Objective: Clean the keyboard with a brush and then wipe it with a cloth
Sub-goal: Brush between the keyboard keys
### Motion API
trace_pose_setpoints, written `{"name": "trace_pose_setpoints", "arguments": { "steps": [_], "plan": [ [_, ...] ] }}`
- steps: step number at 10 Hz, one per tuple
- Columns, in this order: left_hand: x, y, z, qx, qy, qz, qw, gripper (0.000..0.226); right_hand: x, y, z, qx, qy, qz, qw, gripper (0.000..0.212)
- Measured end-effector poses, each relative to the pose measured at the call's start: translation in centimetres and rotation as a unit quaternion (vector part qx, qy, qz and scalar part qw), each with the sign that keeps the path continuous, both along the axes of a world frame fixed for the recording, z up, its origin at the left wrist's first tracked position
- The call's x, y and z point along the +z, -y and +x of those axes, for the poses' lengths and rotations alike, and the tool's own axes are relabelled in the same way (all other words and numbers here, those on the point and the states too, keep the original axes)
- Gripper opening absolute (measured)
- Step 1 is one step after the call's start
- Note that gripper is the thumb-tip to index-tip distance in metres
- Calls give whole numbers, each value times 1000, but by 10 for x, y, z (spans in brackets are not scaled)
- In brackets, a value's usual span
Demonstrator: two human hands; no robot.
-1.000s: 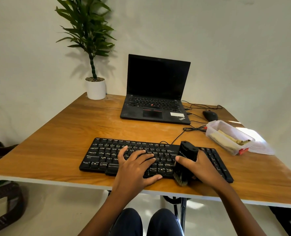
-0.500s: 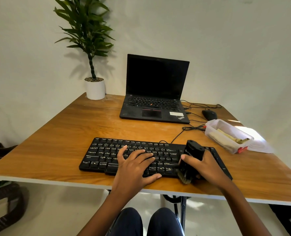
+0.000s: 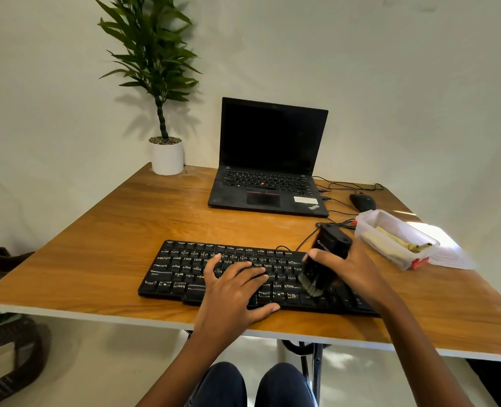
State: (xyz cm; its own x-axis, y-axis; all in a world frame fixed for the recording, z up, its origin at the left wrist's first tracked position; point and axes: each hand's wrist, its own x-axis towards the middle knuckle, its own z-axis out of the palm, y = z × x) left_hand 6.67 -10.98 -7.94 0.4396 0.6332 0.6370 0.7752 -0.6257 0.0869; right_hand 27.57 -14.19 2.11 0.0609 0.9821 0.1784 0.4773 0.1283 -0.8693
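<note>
A black wired keyboard (image 3: 184,268) lies near the front edge of the wooden table (image 3: 126,224). My left hand (image 3: 231,292) rests flat on the keyboard's middle keys, fingers spread, holding nothing. My right hand (image 3: 357,271) grips a chunky black brush (image 3: 328,251) by its handle. The brush's grey bristles (image 3: 309,284) touch the keys on the keyboard's right part. My right hand and forearm hide the keyboard's right end. A pale cloth lies in the clear plastic box (image 3: 390,239) to the right.
An open black laptop (image 3: 269,160) stands behind the keyboard. A black mouse (image 3: 362,201) and cables lie to its right. A potted plant (image 3: 167,154) sits at the back left corner. A clear lid (image 3: 448,251) lies beside the box. My knees show below the table.
My right hand has carried the brush from the keyboard's front edge back up onto the keys and tilted it more upright. My left hand has stayed in place.
</note>
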Motion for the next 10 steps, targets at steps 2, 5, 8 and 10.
{"name": "trace_pose_setpoints", "arguments": {
  "steps": [2, 5, 8, 10],
  "plan": [
    [0, 0, -1, -7, 12, 5, 1000, 52, 22, -26, 8, 195, 160, -142, 957, 18],
    [0, 0, 0, -1, 6, 11, 1000, 52, 30, -42, 20, 283, 195, -199, 918, 42],
    [1, 1, 0, 2, 2, 7, 1000, 52, 39, -42, 24, 263, 248, -253, 897, 45],
    [0, 0, -1, 0, 2, 6, 1000, 53, 26, -43, 3, 276, 185, -199, 922, 42]
  ]
}}
